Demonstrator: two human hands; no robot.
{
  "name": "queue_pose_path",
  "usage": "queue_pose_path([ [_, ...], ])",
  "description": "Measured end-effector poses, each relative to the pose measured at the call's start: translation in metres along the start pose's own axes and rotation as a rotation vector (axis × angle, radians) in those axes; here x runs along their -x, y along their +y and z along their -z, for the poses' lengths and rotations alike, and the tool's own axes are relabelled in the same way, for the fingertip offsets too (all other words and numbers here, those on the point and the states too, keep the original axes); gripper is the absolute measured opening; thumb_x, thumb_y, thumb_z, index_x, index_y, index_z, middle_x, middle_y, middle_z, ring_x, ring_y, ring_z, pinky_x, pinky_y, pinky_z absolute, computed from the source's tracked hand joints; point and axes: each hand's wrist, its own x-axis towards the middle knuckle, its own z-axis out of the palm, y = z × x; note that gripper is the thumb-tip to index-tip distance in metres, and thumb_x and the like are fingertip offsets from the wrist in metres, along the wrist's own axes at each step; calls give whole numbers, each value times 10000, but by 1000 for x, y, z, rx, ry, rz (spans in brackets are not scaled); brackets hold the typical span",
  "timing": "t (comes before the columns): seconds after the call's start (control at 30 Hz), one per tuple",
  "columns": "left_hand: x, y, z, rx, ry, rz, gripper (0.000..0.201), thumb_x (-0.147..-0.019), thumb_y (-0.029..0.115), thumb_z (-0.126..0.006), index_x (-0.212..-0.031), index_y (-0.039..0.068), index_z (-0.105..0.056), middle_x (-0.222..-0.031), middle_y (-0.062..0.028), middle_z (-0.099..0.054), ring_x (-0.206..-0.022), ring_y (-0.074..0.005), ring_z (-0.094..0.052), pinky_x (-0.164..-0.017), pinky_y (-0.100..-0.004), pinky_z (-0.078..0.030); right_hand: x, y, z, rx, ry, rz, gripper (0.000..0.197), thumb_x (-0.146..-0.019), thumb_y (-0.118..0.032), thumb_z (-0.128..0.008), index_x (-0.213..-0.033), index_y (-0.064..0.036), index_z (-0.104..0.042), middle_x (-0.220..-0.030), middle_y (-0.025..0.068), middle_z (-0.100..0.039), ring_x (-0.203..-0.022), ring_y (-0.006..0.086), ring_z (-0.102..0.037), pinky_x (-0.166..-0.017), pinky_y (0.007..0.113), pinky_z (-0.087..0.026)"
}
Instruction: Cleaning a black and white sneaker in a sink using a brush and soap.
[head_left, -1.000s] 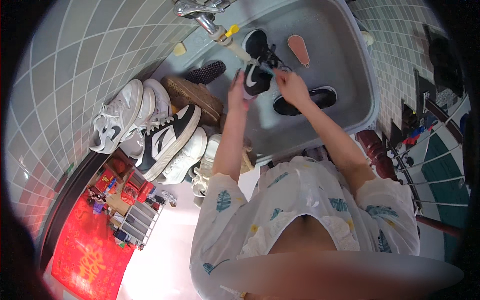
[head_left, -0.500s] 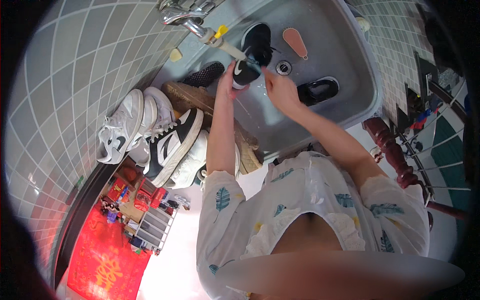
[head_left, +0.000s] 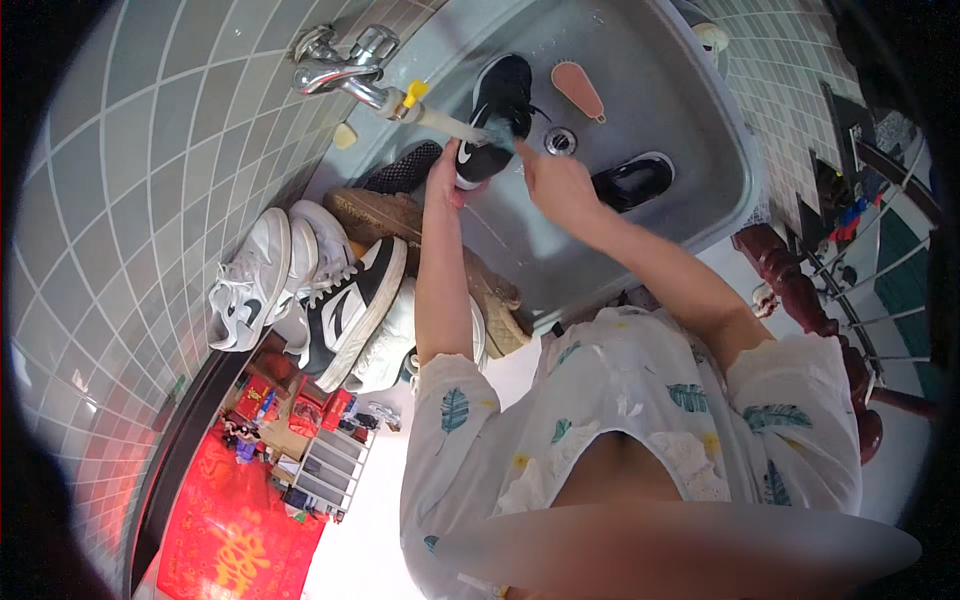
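In the grey sink (head_left: 640, 255), my left hand (head_left: 446, 178) grips a black sneaker (head_left: 505, 88) with a white sole by its heel end. The sneaker lies with its toe pointing away. A pale hose (head_left: 448, 124) on the tap ends over the shoe's opening. My right hand (head_left: 560, 190) is closed at the shoe's right side. A blurred light-blue patch shows by its fingertips; whether it is a tool or water I cannot tell. The other black sneaker (head_left: 634, 182) rests to the right, near the drain (head_left: 560, 141).
A pink paddle-shaped piece (head_left: 578, 90) with a small loop lies in the sink. White sneakers (head_left: 250, 280), a black-and-white sneaker (head_left: 352, 312) and brown shoes (head_left: 375, 215) crowd the left side. The metal tap (head_left: 345, 75) carries a yellow valve (head_left: 415, 93). A dark red post (head_left: 785, 275) stands right.
The whole view has shifted slightly, with the tap now lower and further left. Both hands stay at the same sneaker, the right one still at its opening.
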Motion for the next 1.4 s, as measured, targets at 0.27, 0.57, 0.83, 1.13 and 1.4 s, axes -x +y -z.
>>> queue_pose_path([
  [0.27, -8, -7, -7, 93, -33, 15, 417, -890, 471, -512, -1106, 119, -572, -1018, -71, -631, -861, -227, -638, -624, -441, -540, -32, 20, -5, 123, 50, 64, 406, -824, -78, -463, -1218, 11, -504, -624, 166, -617, -578, 326, -634, -508, 435, -500],
  [0.57, -5, -6, -22, 66, -37, -14, 392, -892, 413, -504, -1119, 98, -556, -1048, -116, -612, -869, -236, -639, -606, -440, -540, -40, 40, -12, 265, 16, 71, 506, -796, -80, -490, -1291, 12, -447, -592, 135, -606, -533, 305, -624, -481, 422, -494],
  [0.83, -8, -5, -13, -3, -37, -84, 409, -889, 418, -524, -1119, 83, -569, -996, -112, -622, -833, -251, -645, -550, -411, -538, -21, 25, -14, 390, -83, 182, 549, -796, -107, -521, -1322, 14, -420, -599, 115, -615, -513, 257, -623, -456, 391, -491],
  [1.13, 0, 8, -19, -133, -32, -107, 482, -843, 531, -552, -1093, 119, -579, -952, -77, -645, -790, -225, -646, -570, -431, -536, -15, 27, -12, 306, -109, 146, 492, -840, -86, -475, -1325, -14, -427, -604, 130, -608, -566, 269, -633, -479, 413, -484],
  [1.4, -1, 15, -8, -151, 45, -85, 457, -843, 510, -577, -1086, 123, -584, -906, -66, -650, -692, -216, -642, -521, -382, -527, 14, 14, 17, 157, -182, 195, 572, -786, -59, -495, -1352, -72, -413, -581, 143, -584, -523, 306, -599, -469, 419, -469],
])
